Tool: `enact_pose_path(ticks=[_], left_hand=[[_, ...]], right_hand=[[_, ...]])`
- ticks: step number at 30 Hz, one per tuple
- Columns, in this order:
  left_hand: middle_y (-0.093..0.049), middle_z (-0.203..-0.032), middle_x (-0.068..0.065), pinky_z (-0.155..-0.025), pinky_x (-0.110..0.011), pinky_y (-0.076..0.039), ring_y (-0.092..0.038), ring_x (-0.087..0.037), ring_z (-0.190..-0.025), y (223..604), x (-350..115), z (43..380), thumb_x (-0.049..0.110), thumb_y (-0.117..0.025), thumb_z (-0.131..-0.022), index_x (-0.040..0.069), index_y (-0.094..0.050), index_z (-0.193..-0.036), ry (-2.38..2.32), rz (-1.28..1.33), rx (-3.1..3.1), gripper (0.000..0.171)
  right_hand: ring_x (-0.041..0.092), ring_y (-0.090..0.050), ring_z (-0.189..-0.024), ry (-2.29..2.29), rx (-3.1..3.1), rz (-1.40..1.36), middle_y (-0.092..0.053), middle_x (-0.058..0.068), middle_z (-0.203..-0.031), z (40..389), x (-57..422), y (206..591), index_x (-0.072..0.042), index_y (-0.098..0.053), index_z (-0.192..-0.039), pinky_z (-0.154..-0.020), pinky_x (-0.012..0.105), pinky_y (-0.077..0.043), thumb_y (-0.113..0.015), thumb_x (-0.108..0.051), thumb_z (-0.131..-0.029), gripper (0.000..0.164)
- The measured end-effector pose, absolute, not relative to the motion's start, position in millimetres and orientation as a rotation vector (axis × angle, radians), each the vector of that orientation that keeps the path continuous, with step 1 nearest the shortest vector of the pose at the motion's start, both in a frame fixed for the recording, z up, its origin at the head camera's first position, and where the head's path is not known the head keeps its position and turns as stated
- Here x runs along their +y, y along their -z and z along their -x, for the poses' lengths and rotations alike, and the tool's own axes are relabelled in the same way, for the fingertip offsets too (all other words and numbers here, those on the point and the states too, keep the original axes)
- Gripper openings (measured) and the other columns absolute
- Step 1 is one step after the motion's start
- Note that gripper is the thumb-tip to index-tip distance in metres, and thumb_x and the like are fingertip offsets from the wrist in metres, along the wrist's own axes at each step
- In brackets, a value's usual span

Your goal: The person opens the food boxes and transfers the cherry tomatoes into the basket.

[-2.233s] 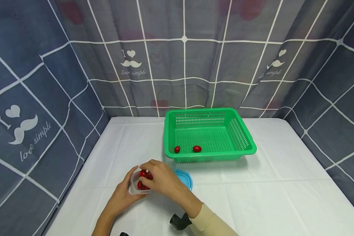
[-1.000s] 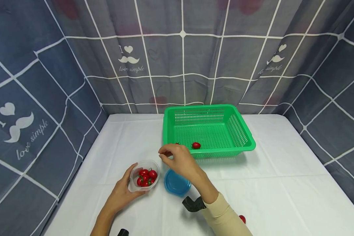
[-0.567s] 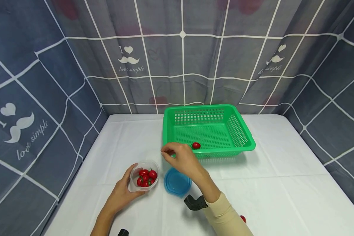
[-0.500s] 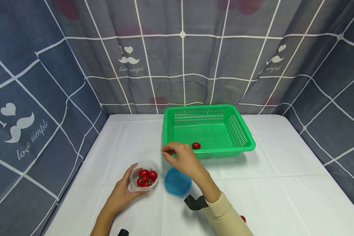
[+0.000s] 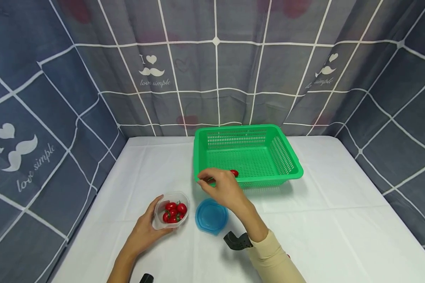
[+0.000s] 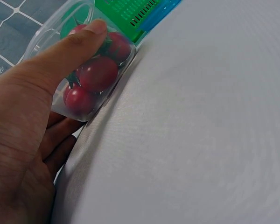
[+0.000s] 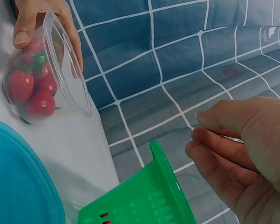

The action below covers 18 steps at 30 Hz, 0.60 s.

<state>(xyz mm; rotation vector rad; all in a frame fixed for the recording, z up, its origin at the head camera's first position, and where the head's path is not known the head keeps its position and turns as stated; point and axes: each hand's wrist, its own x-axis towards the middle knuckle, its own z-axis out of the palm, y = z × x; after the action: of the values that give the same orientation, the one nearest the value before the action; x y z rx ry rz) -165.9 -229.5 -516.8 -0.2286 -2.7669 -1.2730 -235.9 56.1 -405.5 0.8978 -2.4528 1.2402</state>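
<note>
My left hand (image 5: 146, 232) holds a clear plastic container (image 5: 184, 196), thumb on one side and fingers on the other. Several red cherry tomatoes (image 5: 172, 217) with green stems lie inside it. In the left wrist view the thumb presses the container wall (image 6: 42, 35). My right hand (image 5: 224, 188) hovers over the near left rim of a green basket (image 5: 269, 179). Its fingers are loosely bent, and the right wrist view shows nothing between thumb and fingertips. One tomato (image 5: 234, 173) shows in the basket beyond this hand, which hides the basket's near left corner.
A blue lid (image 5: 211, 216) lies on the white tablecloth (image 5: 326, 220) between container and right forearm. A small red bit (image 5: 288, 256) peeks out beside the right sleeve (image 5: 274, 259). Behind the table hangs a grey checked curtain (image 5: 194, 70).
My right hand has left the container and moved to the basket's near left rim, then drifted slightly right. My left hand still holds the container. The view has shifted a little.
</note>
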Motion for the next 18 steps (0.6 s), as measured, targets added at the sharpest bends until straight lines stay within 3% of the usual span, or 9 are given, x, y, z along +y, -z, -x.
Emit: enact_pose_path(ticks=[7, 18], left_hand=[[-0.051, -0.153, -0.021, -0.11, -0.066, -0.043, -0.046, -0.045, -0.142, 517.5, -230.6, 165.6, 0.042, -0.095, -0.072, 0.024, -0.033, -0.159, 1.288, 0.254, -2.75, 0.108], [-0.052, -0.152, -0.021, -0.108, -0.065, -0.045, -0.05, -0.043, -0.14, 518.0, -230.3, 165.6, 0.044, -0.094, -0.072, 0.025, -0.033, -0.159, 1.247, 0.236, -2.756, 0.108]], right_hand=[[0.017, -0.074, -0.091, -1.273, -2.459, -0.877, -0.077, 0.008, -0.105, 235.6, 59.6, 404.7, -0.004, -0.075, -0.11, -0.083, 0.029, -0.062, -0.077, -0.01, -0.093, 0.018], [0.017, -0.074, -0.096, -1.231, -2.496, -0.928, -0.076, 0.005, -0.109, 233.5, 46.1, 412.0, -0.007, -0.074, -0.112, -0.084, 0.031, -0.062, -0.077, -0.012, -0.094, 0.019]])
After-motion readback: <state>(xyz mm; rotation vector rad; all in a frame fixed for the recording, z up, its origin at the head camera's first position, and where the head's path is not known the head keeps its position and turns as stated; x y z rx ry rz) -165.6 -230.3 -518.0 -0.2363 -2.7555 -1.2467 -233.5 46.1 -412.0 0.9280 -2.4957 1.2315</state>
